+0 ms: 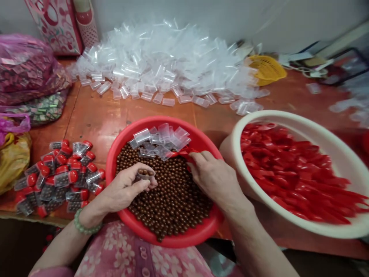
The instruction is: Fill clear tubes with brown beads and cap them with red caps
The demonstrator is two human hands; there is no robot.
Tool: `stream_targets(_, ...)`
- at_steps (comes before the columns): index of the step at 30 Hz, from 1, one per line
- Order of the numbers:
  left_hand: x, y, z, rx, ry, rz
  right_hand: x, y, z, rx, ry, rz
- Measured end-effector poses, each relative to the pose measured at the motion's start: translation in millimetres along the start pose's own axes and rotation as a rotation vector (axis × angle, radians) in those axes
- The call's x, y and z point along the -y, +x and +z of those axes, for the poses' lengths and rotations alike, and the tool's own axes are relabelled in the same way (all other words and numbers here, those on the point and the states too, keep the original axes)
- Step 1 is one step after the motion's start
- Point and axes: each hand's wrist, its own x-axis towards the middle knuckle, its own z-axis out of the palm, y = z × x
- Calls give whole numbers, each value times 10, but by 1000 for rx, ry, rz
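My left hand (pixel 122 190) is closed around a small clear plastic container (pixel 141 177), whose open top shows brown balls inside. It is over the left part of a red basin (pixel 110 169) that holds many shiny brown balls (pixel 173 200). Over the basin's right side, my right hand (pixel 216 181) pinches a red plastic piece (pixel 187 151); its exact shape is partly hidden by the fingers. Loose clear containers (pixel 164 134) lie on the balls at the basin's far side.
Filled containers with red caps (pixel 65 177) lie at left. A white tub (pixel 240 148) of red plastic pieces (pixel 288 169) stands at right. Behind are a heap of clear containers (pixel 173 57), a yellow basket (pixel 266 69) and a pink plastic bag (pixel 25 65).
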Motion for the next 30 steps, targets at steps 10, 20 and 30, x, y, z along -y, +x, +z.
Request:
stream_targets(10, -99, -5, 20, 90, 106, -27, 141, -16, -49, -66, 1284, 146)
stream_targets(20, -73, 84, 11, -237, 65, 17, 390, -77, -40, -16, 1546, 175)
stream_targets(30, -83, 124, 20, -333, 76, 56, 465, -143, -6, -58, 1251, -57)
